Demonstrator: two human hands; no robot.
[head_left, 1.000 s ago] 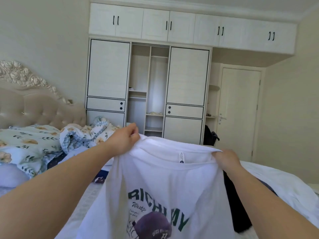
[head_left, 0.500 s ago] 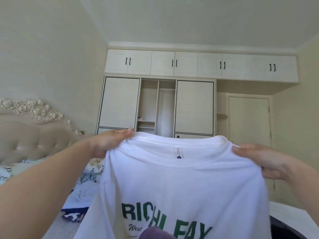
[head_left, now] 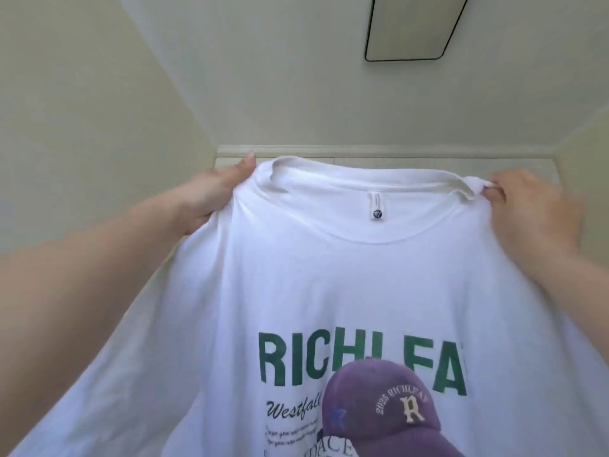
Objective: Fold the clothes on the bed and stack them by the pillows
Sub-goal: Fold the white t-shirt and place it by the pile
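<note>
White cotton T-shirt (head_left: 346, 291) hangs in front of me, held up high, collar up, long axis vertical, printed front facing me. My left hand (head_left: 214, 196) pinches its left shoulder, thumb on top; my right hand (head_left: 534, 206) grips the right shoulder, fingers curled into fabric. Ceiling light (head_left: 412, 24) far above.

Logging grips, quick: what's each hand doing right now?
Left hand: closed, holding the T-shirt at its shoulder.
Right hand: closed, pinching the T-shirt's other shoulder by the collar.
</note>
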